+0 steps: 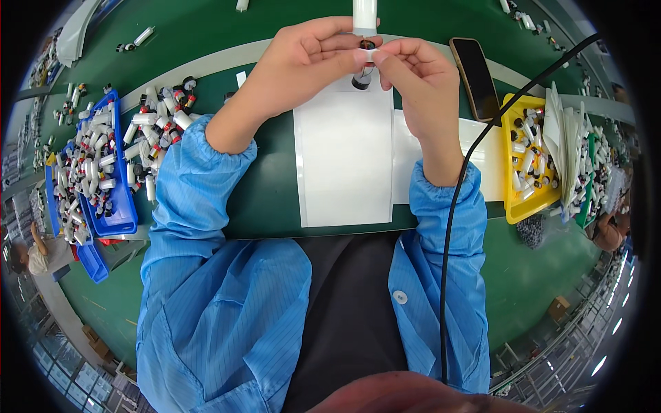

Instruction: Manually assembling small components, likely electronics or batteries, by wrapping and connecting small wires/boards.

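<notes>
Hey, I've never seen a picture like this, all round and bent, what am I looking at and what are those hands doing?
A camera worn on a person's head looks down, and its wide lens bends the edges. The blue sleeves are that person's own arms. The left hand and right hand together hold a small white tube with a dark end above a green table. On it lie white sheets, a blue tray of small tubes, more loose tubes, a yellow tray, and a phone.
</notes>
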Demonstrator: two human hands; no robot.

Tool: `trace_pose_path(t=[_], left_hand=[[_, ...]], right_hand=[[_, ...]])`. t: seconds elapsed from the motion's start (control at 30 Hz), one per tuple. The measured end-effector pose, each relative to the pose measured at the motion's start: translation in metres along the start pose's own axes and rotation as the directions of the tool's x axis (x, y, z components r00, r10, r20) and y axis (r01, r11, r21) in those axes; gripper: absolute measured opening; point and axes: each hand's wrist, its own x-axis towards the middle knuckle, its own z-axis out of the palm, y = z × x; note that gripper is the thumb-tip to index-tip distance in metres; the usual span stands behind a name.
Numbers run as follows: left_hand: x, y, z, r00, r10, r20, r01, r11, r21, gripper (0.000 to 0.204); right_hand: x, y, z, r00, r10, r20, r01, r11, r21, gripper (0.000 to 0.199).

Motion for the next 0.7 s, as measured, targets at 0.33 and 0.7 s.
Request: trace_pose_path(t=[0.33, 0.7], left_hand=[[-0.002, 0.026, 0.006, 0.977, -0.209, -0.031, 0.183, 0.914, -0.363, 0.049], [-0.031, 0.069, -0.269, 0.831, 0.082, -0.551, 0.430, 0.534, 0.728, 0.048]], right_hand=[[0.008, 0.003, -0.006, 0.964, 0.203, 0.172, -0.239, 0.946, 0.219, 0.030], [-0.008, 0.000, -0.013, 0.945, 0.058, 0.322, 0.270, 0.414, -0.869, 0.024]])
